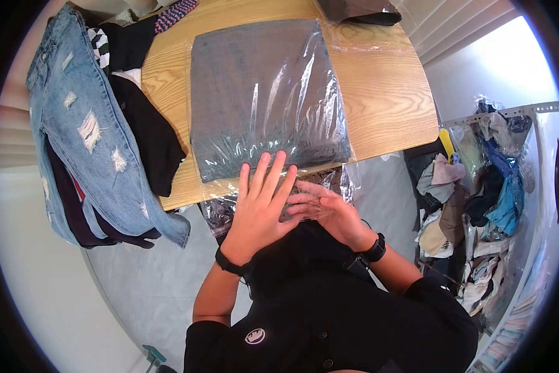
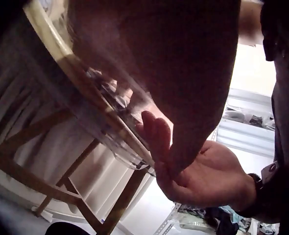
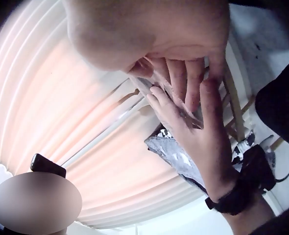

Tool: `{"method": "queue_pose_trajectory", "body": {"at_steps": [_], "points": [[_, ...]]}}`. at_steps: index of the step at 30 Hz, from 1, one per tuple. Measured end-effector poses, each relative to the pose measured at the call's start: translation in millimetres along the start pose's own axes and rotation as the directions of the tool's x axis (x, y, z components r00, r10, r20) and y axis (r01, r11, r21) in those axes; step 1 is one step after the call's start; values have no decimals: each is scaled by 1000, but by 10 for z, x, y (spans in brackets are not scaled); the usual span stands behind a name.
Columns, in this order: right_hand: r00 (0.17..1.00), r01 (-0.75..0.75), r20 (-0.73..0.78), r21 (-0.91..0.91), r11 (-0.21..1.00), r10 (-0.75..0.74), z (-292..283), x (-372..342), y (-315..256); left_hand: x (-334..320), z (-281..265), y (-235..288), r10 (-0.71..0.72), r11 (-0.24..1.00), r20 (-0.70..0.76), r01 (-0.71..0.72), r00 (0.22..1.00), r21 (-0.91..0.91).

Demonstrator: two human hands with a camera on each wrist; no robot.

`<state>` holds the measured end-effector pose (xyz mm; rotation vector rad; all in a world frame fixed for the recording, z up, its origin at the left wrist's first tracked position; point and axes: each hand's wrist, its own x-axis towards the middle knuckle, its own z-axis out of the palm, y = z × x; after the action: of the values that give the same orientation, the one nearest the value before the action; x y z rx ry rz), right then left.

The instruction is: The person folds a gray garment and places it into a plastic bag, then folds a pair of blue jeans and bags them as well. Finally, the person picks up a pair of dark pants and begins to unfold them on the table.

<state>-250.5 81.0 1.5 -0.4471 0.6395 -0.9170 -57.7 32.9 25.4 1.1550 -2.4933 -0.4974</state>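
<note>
A folded dark grey garment [image 1: 261,93] lies flat inside a clear plastic bag [image 1: 346,133] on the table, and the bag's open end hangs over the near edge. My left hand [image 1: 261,205] rests with straight, spread fingers at the garment's lower edge. Close beside it, my right hand [image 1: 338,217] holds the bag's loose film between thumb and fingers, some of its fingers showing through the plastic. The right wrist view has the film [image 3: 171,90] stretched across the right fingers, next to the left hand [image 3: 183,132]. From the left wrist, the right hand [image 2: 208,176] appears below the table edge.
Ripped blue jeans [image 1: 74,105] and black clothing [image 1: 139,124] hang over the left of the wooden table [image 1: 385,93]. Another bagged dark item [image 1: 360,11] lies at the far edge. At right, a metal rack [image 1: 534,112] stands beside piled clothes [image 1: 441,205].
</note>
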Motion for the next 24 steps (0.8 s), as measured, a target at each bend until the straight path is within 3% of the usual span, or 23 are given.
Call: {"method": "queue_pose_trajectory", "body": {"at_steps": [12,18,21,22,24], "points": [[1000,14,-2,-50,999,-14,-28,-1,2,-10,10,7,-5,1000,1,5,1000,15],[992,101,-62,-75,992,-106,88,-30,4,-62,-30,177,-9,998,15,8,1000,68],[999,50,-20,-62,997,-51,-68,-82,112,-124,-83,381,9,998,22,-10,1000,65],[996,37,-83,-33,999,-39,-38,-98,119,-159,-77,460,20,998,20,-21,1000,58],[974,-93,-191,161,983,123,101,-126,22,-219,-70,607,46,999,18,-46,999,-17]]}}
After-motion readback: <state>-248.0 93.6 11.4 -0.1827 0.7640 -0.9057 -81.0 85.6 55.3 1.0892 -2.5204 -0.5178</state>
